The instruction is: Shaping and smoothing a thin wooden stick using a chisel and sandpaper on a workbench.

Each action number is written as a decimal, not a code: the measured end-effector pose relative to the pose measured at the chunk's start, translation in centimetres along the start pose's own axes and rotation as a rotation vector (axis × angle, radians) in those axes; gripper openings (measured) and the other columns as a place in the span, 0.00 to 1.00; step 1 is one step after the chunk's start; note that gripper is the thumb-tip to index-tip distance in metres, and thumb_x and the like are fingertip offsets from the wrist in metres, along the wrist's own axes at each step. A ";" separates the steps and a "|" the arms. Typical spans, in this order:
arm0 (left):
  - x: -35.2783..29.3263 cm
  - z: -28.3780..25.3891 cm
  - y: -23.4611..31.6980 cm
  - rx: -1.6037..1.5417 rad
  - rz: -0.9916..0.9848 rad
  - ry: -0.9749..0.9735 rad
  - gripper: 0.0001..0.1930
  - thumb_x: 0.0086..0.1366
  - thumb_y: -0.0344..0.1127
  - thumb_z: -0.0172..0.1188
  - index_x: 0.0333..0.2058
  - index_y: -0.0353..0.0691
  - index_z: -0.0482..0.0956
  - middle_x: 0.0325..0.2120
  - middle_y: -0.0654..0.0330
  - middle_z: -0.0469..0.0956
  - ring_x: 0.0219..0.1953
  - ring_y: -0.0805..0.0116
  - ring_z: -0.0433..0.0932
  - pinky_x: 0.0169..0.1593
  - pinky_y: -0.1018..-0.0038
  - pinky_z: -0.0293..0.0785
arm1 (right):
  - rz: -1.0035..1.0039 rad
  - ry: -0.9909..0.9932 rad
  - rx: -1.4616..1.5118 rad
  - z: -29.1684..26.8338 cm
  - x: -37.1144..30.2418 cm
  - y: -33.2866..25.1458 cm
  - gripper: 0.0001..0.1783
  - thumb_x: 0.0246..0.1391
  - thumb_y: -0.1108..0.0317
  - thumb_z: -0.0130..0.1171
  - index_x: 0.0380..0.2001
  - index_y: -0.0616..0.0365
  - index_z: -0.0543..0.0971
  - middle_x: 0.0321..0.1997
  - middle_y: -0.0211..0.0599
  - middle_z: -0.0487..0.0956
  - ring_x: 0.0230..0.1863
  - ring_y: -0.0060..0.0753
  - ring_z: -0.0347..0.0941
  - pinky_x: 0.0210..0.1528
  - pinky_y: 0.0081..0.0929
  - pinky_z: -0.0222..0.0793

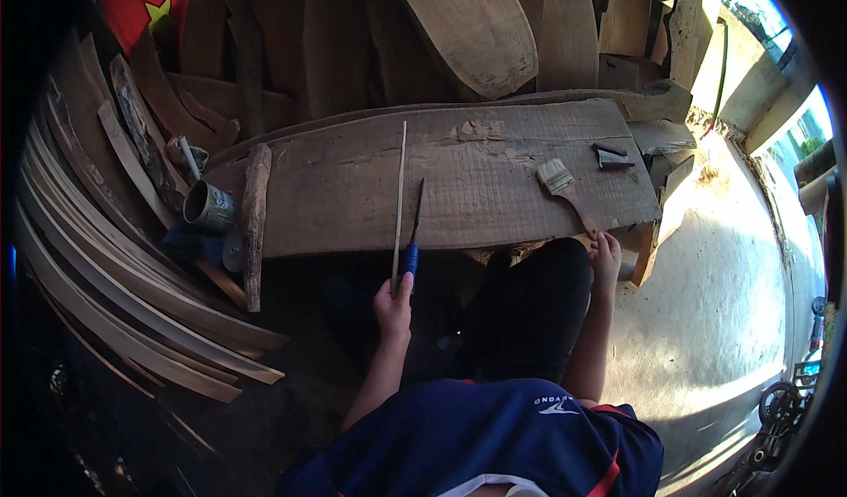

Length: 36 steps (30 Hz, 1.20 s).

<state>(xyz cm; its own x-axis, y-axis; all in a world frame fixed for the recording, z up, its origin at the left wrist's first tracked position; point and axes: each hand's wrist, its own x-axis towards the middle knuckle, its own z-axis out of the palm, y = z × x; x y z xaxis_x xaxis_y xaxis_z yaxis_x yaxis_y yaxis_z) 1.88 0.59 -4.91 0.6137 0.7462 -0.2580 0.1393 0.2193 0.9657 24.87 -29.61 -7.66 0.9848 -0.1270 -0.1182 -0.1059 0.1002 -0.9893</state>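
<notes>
Thin wooden strip [400, 206] and blue-handled tool [411, 243], both in left hand [393, 307]. Fingers closed around strip's lower end and blue grip together. Strip running straight up from fist across wide rough plank [459, 175], top end near plank's far edge. Tool's dark blade also pointing up over plank, just right of strip, much shorter.

Left to right:
- Far left: stack of curved, thin bent slats [115, 303] fanning out along rim of view.
- Next: metal can [210, 207] lying on its side, open mouth toward camera, beside plank's left end. Short bark-covered stick [255, 223] just right of can, lying across plank's near-left corner.
- Centre: plank, spanning most of view, chipped patch near top middle. Left hand at its near edge.
- Behind: pile of boards and offcuts [459, 29] leaning against each other.
- Right of centre: flat paintbrush [565, 192] lying on plank, bristles up-left, wooden handle angled down to right hand [605, 254]. Fingertips resting on handle end at plank's near-right edge; grip loose, fingers partly curled, not wrapped round handle.
- Further right on plank: two small dark metal pieces [610, 155] near far-right corner.
- Far right: sunlit concrete floor [723, 294].

Dark trousers and blue shirt at bottom.
</notes>
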 end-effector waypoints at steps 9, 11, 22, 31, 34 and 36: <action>0.8 1.3 -1.2 0.028 0.170 -0.004 0.13 0.54 0.39 0.64 0.29 0.36 0.74 0.16 0.75 0.62 0.17 0.88 0.55 0.21 0.87 0.51 | -0.011 -0.248 -0.197 5.9 -8.9 1.3 0.08 0.56 0.66 0.51 0.36 0.58 0.73 0.26 0.24 0.71 0.25 0.13 0.63 0.27 0.14 0.60; 0.6 1.4 -0.8 0.083 0.114 -0.068 0.14 0.53 0.38 0.65 0.32 0.34 0.75 0.17 0.75 0.62 0.18 0.87 0.56 0.22 0.88 0.51 | 0.161 -0.496 -0.180 9.1 -11.4 1.0 0.10 0.57 0.62 0.50 0.35 0.57 0.74 0.24 0.24 0.71 0.24 0.14 0.64 0.26 0.15 0.61; -2.7 -0.1 0.4 -0.104 0.047 -0.196 0.16 0.66 0.42 0.45 0.32 0.36 0.75 0.13 0.74 0.63 0.16 0.86 0.61 0.20 0.87 0.57 | 0.570 -0.865 0.074 16.9 -15.8 1.1 0.21 0.57 0.55 0.48 0.47 0.60 0.65 0.38 0.39 0.74 0.34 0.29 0.74 0.37 0.24 0.72; -5.8 -2.6 -2.0 0.119 0.380 -0.142 0.19 0.68 0.48 0.36 0.19 0.47 0.62 0.12 0.74 0.54 0.13 0.85 0.52 0.16 0.87 0.48 | 0.505 -0.786 0.037 15.0 -16.3 0.2 0.21 0.54 0.61 0.54 0.47 0.63 0.67 0.31 0.32 0.73 0.26 0.20 0.72 0.30 0.18 0.70; -6.7 -2.7 -2.5 0.053 0.340 -0.106 0.20 0.68 0.46 0.37 0.19 0.43 0.62 0.12 0.71 0.57 0.13 0.83 0.55 0.17 0.84 0.51 | 0.464 -0.797 0.071 14.2 -15.7 1.7 0.21 0.54 0.61 0.54 0.47 0.62 0.67 0.28 0.31 0.73 0.24 0.19 0.71 0.28 0.18 0.69; -6.7 -2.4 -2.4 0.251 0.183 -0.068 0.21 0.68 0.45 0.38 0.18 0.40 0.63 0.12 0.69 0.59 0.14 0.80 0.57 0.18 0.80 0.53 | 0.463 -0.745 0.126 13.8 -15.4 2.0 0.19 0.54 0.60 0.53 0.44 0.62 0.69 0.24 0.29 0.71 0.21 0.19 0.69 0.25 0.19 0.68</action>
<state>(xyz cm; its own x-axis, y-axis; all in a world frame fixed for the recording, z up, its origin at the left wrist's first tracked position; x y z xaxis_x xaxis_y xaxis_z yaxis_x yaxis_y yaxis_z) -4.40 -3.47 -5.52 0.6954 0.7137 -0.0845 0.2036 -0.0828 0.9755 11.36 -13.82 -6.64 0.6852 0.6246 -0.3747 -0.5434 0.0958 -0.8340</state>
